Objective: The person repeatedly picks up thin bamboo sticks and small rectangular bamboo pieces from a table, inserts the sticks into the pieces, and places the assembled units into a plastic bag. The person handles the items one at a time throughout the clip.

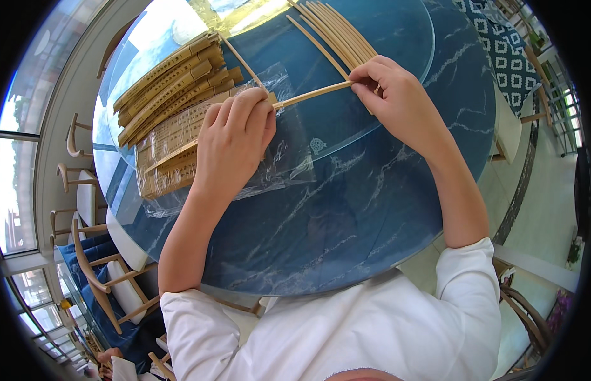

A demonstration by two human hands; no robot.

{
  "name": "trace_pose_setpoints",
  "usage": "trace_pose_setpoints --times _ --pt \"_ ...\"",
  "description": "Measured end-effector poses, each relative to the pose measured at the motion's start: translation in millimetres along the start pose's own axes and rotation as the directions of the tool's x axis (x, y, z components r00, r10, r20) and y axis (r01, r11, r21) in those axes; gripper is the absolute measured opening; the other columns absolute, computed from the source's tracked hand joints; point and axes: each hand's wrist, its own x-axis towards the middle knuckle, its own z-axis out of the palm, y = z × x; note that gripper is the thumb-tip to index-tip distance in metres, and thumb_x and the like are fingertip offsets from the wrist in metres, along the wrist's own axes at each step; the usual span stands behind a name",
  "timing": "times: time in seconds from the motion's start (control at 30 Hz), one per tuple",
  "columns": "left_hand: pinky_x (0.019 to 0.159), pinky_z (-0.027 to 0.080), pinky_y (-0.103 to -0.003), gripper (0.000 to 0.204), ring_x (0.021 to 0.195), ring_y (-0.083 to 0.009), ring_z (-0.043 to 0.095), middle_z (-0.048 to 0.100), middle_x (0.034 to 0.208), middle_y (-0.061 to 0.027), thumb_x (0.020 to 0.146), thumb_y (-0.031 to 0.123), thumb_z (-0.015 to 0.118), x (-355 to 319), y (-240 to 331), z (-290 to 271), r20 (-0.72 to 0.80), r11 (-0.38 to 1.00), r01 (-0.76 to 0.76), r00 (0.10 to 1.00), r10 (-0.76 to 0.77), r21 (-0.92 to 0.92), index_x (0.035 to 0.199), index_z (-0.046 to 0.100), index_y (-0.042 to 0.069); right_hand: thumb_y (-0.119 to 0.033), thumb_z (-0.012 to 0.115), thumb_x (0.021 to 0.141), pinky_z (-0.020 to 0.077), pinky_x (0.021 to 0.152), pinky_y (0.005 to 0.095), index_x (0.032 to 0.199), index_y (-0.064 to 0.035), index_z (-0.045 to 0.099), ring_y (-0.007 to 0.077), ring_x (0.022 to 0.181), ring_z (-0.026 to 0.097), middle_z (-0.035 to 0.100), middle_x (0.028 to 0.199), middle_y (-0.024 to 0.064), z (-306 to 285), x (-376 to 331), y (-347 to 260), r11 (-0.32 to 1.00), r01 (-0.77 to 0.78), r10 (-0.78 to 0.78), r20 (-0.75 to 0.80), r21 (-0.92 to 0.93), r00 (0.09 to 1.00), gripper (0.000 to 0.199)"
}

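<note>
Between my hands, pale wooden chopsticks stretch at a slant over the table; whether one or two is hard to tell. My right hand pinches their right end between thumb and fingers. My left hand is closed around a narrow brown paper sleeve, whose mouth meets the chopsticks' left end. Beneath the left hand lies a clear plastic bag with more printed paper sleeves in it. Filled-looking brown sleeves are piled just beyond. Several loose chopsticks lie side by side past my right hand.
Everything rests on a round dark blue marbled table with a raised glass turntable. One more chopstick lies beside the sleeve pile. Wooden chairs stand at the left, and a patterned cloth is at the far right.
</note>
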Motion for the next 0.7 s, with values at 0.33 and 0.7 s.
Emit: trace_pose_setpoints --times 0.33,0.7 --pt "0.085 0.057 -0.038 0.021 0.095 -0.0243 0.07 0.065 0.115 -0.0038 0.091 0.008 0.081 -2.7 2.9 5.5 -0.016 0.996 -0.035 0.999 0.034 -0.086 0.107 0.069 0.007 -0.009 0.068 0.103 0.057 0.078 0.0358 0.111 0.0039 0.071 0.0279 0.084 0.072 0.074 0.1 0.0173 1.5 -4.0 -7.5 0.999 -0.026 0.027 -0.008 0.036 1.0 0.016" --pt "0.081 0.058 -0.036 0.016 0.095 -0.0202 0.071 0.065 0.112 -0.0034 0.092 0.01 0.079 -3.7 3.8 8.0 -0.034 0.992 -0.064 0.998 0.06 -0.113 0.103 0.069 0.004 -0.006 0.067 0.101 0.0564 0.075 0.0368 0.114 0.001 0.067 0.0288 0.081 0.073 0.074 0.095 0.0163 7.4 -13.8 -26.6 0.997 -0.006 0.0 0.076 0.081 0.997 0.015"
